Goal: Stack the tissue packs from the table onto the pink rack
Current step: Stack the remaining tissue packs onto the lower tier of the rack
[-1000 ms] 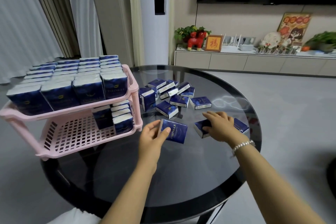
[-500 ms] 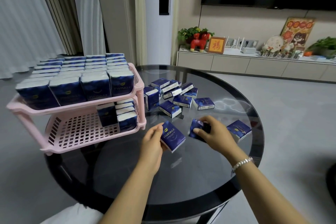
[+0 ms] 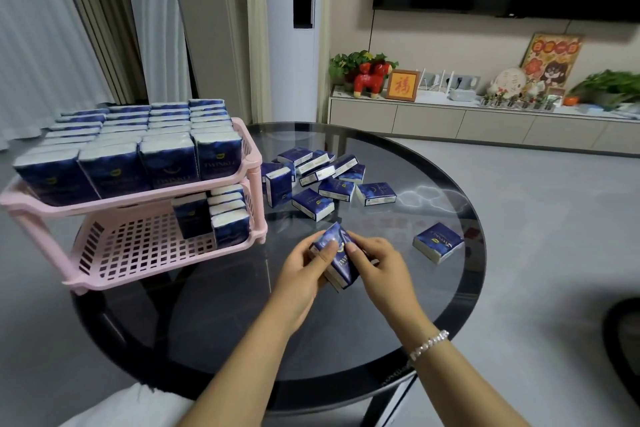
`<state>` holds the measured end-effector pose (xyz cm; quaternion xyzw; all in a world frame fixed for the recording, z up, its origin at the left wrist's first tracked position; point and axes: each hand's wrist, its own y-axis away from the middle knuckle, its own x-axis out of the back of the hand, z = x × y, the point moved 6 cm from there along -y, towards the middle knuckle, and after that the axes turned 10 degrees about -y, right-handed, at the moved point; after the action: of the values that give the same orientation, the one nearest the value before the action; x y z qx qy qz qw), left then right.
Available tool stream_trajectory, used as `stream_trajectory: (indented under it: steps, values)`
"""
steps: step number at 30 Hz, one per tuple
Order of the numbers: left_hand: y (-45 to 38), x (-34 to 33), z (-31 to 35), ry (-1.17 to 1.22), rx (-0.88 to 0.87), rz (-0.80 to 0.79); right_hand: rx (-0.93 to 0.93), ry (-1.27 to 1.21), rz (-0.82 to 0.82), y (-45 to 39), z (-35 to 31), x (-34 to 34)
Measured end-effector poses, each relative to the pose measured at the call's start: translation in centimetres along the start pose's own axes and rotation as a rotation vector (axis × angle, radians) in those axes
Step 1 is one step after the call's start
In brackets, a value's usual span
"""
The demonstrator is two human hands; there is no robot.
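Observation:
A two-tier pink rack (image 3: 104,201) stands on the left of the round dark glass table (image 3: 433,340). Its top tier is packed with blue tissue packs (image 3: 138,149); a few more stand at the right end of the lower tier (image 3: 221,215). My left hand (image 3: 304,270) and my right hand (image 3: 377,263) meet above the table's middle and together grip blue tissue packs (image 3: 337,258) pressed into one bundle. Several loose packs (image 3: 322,180) lie in a heap behind them, and one single pack (image 3: 438,241) lies to the right.
A white TV cabinet (image 3: 485,121) with plants, a red figurine and a framed picture runs along the far wall under a dark screen. Curtains hang behind the rack. Most of the lower tier's grid floor (image 3: 138,246) is bare.
Each hand picked up a pack from the table and they came together, so the two packs now sit pressed against each other. One pack stays on the right.

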<state>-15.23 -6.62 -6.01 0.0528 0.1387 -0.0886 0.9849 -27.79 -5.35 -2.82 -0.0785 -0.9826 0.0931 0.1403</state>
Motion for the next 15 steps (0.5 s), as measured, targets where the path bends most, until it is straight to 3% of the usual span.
stream_trajectory:
  steps: [2,5,8,12,15]
  values:
    - [-0.2,-0.1,-0.4,-0.034,0.004,0.03,0.018,0.079,0.005,-0.2,0.1,0.8]
    - [-0.4,0.2,-0.4,-0.011,0.011,0.125,0.038,0.321,0.17,-1.4,0.9,4.4]
    - [-0.5,0.6,-0.2,-0.008,0.0,0.176,-0.06,0.546,0.276,-3.1,2.2,8.1]
    - [-0.4,0.8,-0.3,-0.023,0.002,0.183,-0.272,0.733,0.195,-5.2,4.9,10.8]
    - [-0.4,0.7,-0.5,-0.031,0.006,0.185,-0.343,0.64,0.153,-5.6,5.7,11.3]
